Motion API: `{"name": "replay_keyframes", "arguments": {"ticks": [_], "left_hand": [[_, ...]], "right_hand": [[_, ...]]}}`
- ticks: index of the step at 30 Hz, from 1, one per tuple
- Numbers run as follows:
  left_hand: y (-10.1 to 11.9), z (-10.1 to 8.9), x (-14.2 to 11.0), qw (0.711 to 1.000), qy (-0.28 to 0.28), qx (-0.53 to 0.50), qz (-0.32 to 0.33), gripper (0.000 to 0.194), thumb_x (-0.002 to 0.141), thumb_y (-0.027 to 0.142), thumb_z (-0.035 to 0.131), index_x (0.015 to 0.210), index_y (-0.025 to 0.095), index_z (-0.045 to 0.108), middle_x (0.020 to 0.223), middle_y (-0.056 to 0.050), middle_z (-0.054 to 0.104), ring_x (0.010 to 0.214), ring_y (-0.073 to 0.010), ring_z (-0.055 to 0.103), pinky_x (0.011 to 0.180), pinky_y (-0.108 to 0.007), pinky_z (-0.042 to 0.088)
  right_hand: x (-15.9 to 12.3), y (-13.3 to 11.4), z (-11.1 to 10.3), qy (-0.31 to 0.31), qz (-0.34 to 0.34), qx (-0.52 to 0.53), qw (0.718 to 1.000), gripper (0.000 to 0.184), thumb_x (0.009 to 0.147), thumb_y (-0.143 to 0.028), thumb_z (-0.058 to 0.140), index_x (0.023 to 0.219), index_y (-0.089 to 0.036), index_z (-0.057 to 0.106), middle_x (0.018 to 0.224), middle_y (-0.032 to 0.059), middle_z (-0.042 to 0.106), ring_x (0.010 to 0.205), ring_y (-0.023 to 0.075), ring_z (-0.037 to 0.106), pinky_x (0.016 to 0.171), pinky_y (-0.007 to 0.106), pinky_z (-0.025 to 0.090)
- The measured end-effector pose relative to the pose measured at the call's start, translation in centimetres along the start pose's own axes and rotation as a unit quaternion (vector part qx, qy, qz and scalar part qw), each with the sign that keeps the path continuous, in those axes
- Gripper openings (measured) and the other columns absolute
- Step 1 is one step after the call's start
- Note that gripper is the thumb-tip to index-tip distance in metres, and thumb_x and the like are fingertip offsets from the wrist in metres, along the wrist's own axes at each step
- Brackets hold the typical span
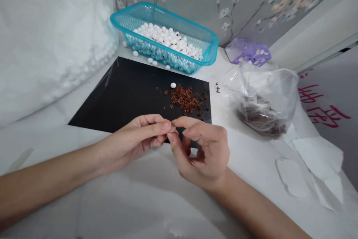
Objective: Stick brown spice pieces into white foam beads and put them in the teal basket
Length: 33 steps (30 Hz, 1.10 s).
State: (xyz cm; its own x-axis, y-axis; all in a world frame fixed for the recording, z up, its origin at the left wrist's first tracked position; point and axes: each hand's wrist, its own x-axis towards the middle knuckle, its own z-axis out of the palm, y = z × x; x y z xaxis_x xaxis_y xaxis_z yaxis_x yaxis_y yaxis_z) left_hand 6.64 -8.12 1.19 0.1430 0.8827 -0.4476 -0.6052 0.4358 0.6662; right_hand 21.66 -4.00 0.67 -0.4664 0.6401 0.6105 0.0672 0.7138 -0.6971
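A small white ball (173, 129) is pinched between the thumb and fingers of my left hand (142, 131), over the near edge of a black mat (117, 90). My right hand (204, 145) meets it from the right, thumb and index fingertips closed in at the ball; whether a small piece sits between them is hidden. Just beyond the hands, a heap of small reddish-brown, star-shaped pieces (186, 99) lies on the mat. Another white ball (173, 85) rests at the heap's far edge.
A blue plastic basket (209, 50) at the back holds many white balls, some with brown bits. Several loose balls (135, 53) lie before it. A large white bag (56, 37) fills the left. On the right are a clear bag (263, 101) of dark contents, a purple box (248, 52) and white paper (319, 157).
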Motion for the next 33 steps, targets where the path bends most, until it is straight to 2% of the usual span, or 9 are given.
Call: {"name": "replay_keyframes", "arguments": {"ticks": [7, 12, 14, 16, 20, 23, 30, 31, 33], "left_hand": [[0.5, 0.4, 0.0, 1.0, -0.005, 0.023, -0.007, 0.011, 0.067, 0.027, 0.074, 0.069, 0.017, 0.069, 0.058, 0.002, 0.061, 0.05, -0.0015, 0.049, 0.053, -0.009, 0.044], [2.2, 0.0, -0.1, 0.977, 0.072, 0.174, 0.103, 0.024, 0.077, 0.031, 0.064, 0.101, 0.027, 0.064, 0.077, 0.003, 0.065, 0.062, -0.0051, 0.054, 0.06, -0.015, 0.045], [3.2, -0.6, 0.0, 0.926, 0.092, 0.323, 0.172, 0.021, 0.078, 0.035, 0.062, 0.096, 0.024, 0.065, 0.079, 0.002, 0.065, 0.069, -0.0076, 0.056, 0.066, -0.018, 0.044], [4.1, -1.2, 0.1, 0.839, 0.129, 0.471, 0.239, 0.021, 0.077, 0.038, 0.062, 0.089, 0.021, 0.065, 0.078, 0.001, 0.064, 0.073, -0.0101, 0.057, 0.069, -0.021, 0.043], [5.2, -2.0, 0.7, 0.694, 0.169, 0.641, 0.282, 0.025, 0.08, 0.044, 0.055, 0.083, 0.021, 0.063, 0.079, 0.0, 0.062, 0.072, -0.0132, 0.056, 0.065, -0.025, 0.042], [5.5, -2.4, 1.5, 0.63, 0.152, 0.714, 0.265, 0.025, 0.079, 0.045, 0.054, 0.087, 0.024, 0.065, 0.087, 0.0, 0.062, 0.072, -0.0134, 0.055, 0.064, -0.025, 0.042], [10.4, -4.0, 2.4, 0.591, 0.099, 0.759, 0.253, 0.041, 0.077, 0.046, 0.052, 0.109, 0.022, 0.064, 0.105, -0.006, 0.063, 0.075, -0.0169, 0.058, 0.064, -0.026, 0.043], [11.7, -4.3, 2.5, 0.56, 0.117, 0.786, 0.234, 0.039, 0.079, 0.046, 0.049, 0.104, 0.022, 0.066, 0.1, -0.006, 0.065, 0.077, -0.0182, 0.059, 0.064, -0.026, 0.042], [14.4, -5.2, 2.7, 0.443, 0.19, 0.86, 0.166, 0.036, 0.08, 0.043, 0.045, 0.097, 0.022, 0.068, 0.093, -0.006, 0.068, 0.081, -0.0214, 0.06, 0.065, -0.027, 0.042]], "right_hand": [[0.3, 0.2, -0.6, -0.039, 0.021, 0.008, 0.999, 0.031, 0.076, -0.008, 0.058, 0.092, -0.028, 0.042, 0.091, -0.0022, 0.062, 0.039, 0.0037, 0.04, 0.035, 0.02, 0.039], [0.3, 1.4, -1.2, 0.012, 0.023, -0.019, 0.999, 0.041, 0.075, -0.011, 0.06, 0.106, -0.026, 0.038, 0.102, 0.0039, 0.056, 0.042, 0.0033, 0.041, 0.038, 0.023, 0.04], [0.2, 1.9, -1.1, 0.016, 0.027, -0.038, 0.999, 0.037, 0.077, -0.011, 0.057, 0.107, -0.024, 0.038, 0.098, 0.0035, 0.056, 0.042, 0.0036, 0.041, 0.04, 0.023, 0.04], [0.2, 2.1, -0.9, 0.01, 0.044, -0.053, 0.998, 0.033, 0.08, -0.013, 0.054, 0.106, -0.024, 0.038, 0.094, 0.0027, 0.056, 0.041, 0.0038, 0.042, 0.039, 0.022, 0.039], [0.2, 1.8, -0.6, -0.006, 0.059, -0.085, 0.995, 0.024, 0.083, -0.017, 0.05, 0.103, -0.024, 0.039, 0.069, -0.0046, 0.052, 0.038, 0.0058, 0.042, 0.04, 0.021, 0.038], [0.4, 1.5, -0.7, -0.005, 0.032, -0.105, 0.994, 0.021, 0.084, -0.017, 0.047, 0.102, -0.023, 0.039, 0.06, -0.0076, 0.046, 0.038, 0.0068, 0.042, 0.04, 0.021, 0.037], [0.8, 1.5, -0.9, 0.014, -0.016, -0.127, 0.992, 0.018, 0.083, -0.014, 0.042, 0.1, -0.021, 0.04, 0.072, -0.0019, 0.052, 0.046, 0.0077, 0.046, 0.042, 0.019, 0.037], [0.9, 1.5, -0.9, 0.016, -0.013, -0.129, 0.991, 0.018, 0.083, -0.014, 0.042, 0.1, -0.021, 0.04, 0.07, -0.0023, 0.051, 0.046, 0.0081, 0.046, 0.043, 0.019, 0.037], [1.1, 1.7, -1.0, 0.018, -0.004, -0.14, 0.99, 0.016, 0.083, -0.014, 0.042, 0.098, -0.021, 0.041, 0.065, -0.0037, 0.048, 0.043, 0.0081, 0.042, 0.042, 0.019, 0.036]]}}
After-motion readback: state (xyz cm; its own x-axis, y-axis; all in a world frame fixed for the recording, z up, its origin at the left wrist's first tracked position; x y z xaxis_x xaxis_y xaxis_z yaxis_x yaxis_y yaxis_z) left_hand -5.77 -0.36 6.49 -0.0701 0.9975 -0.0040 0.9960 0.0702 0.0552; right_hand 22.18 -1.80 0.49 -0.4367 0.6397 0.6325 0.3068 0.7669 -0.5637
